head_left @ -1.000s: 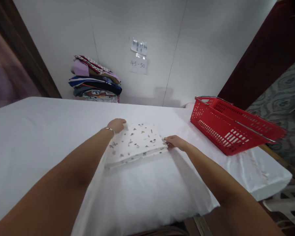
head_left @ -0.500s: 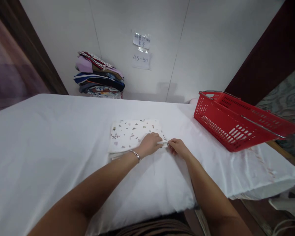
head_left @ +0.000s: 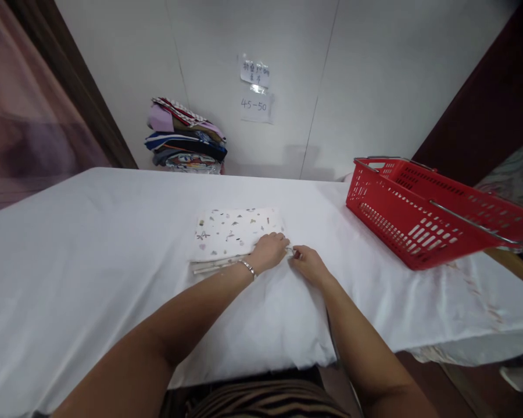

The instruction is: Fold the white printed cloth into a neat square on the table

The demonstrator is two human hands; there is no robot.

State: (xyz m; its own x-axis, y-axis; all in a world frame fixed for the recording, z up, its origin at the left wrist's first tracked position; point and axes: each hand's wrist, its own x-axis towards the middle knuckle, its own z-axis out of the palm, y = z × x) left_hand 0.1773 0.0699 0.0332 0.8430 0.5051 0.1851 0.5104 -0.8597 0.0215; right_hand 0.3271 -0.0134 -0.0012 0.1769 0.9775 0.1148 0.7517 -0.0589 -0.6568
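- Pinching at the near right corner of the folded patterned cloth [head_left: 237, 234], both hands met there: the left hand [head_left: 269, 253] lay curled over the corner and the right hand [head_left: 305, 263] nipped the edge just beside it.
- The step looked like squaring off a finished fold; the next move would call for aligning the layered edges without dragging the bundle.
- Each grip seemed clenched on the cloth's hem, though the fingertips were too small to be sure.
- The cloth lay flat mid-desk [head_left: 91, 244], its long axis running left to right, its layered edge facing the person.
- A red basket [head_left: 422, 217] stood well apart to the right; a stack of folded clothes [head_left: 185, 139] sat by the wall.
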